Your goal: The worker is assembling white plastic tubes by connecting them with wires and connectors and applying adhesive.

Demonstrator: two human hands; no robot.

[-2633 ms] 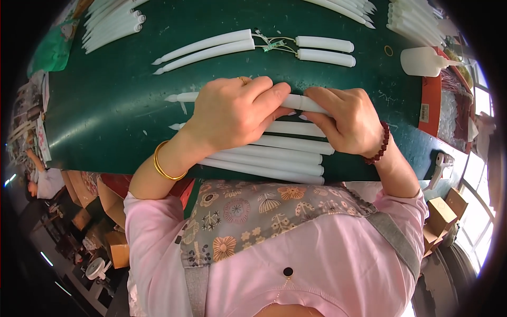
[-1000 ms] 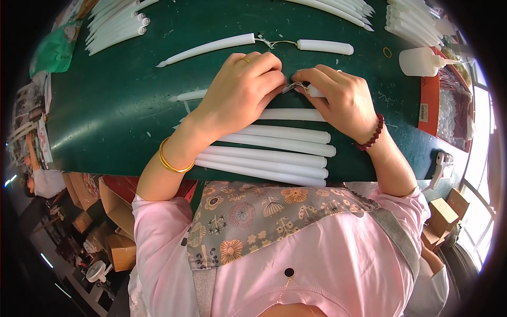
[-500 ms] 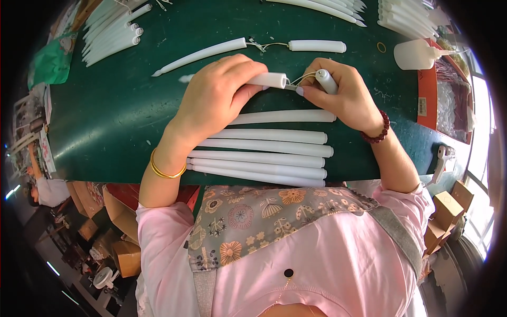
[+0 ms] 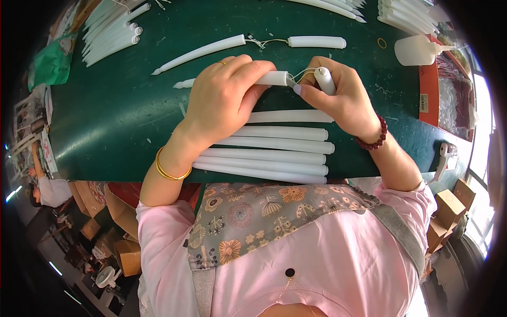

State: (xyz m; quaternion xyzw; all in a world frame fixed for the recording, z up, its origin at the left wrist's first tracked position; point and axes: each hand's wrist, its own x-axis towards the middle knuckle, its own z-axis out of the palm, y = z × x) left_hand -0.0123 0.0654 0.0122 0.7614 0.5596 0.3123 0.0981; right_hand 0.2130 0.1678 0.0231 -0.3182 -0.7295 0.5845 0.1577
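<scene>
The left hand (image 4: 224,92) grips a white taper (image 4: 274,78), its pointed tip out to the left and its cut end to the right; the right hand (image 4: 343,92) holds a short tube (image 4: 325,81) at a tilt, with thin wires (image 4: 303,71) running between the two pieces; the right thumb is at the taper's cut end; beyond the hands a second taper (image 4: 200,55) lies wired to another short tube (image 4: 317,42); nearer the person, six white tubes (image 4: 288,132) lie in a row on the green table (image 4: 116,121); at right are a bottle (image 4: 413,51), a red box (image 4: 429,100) and a glue gun (image 4: 446,157); at far left, a green bag (image 4: 52,64).
</scene>
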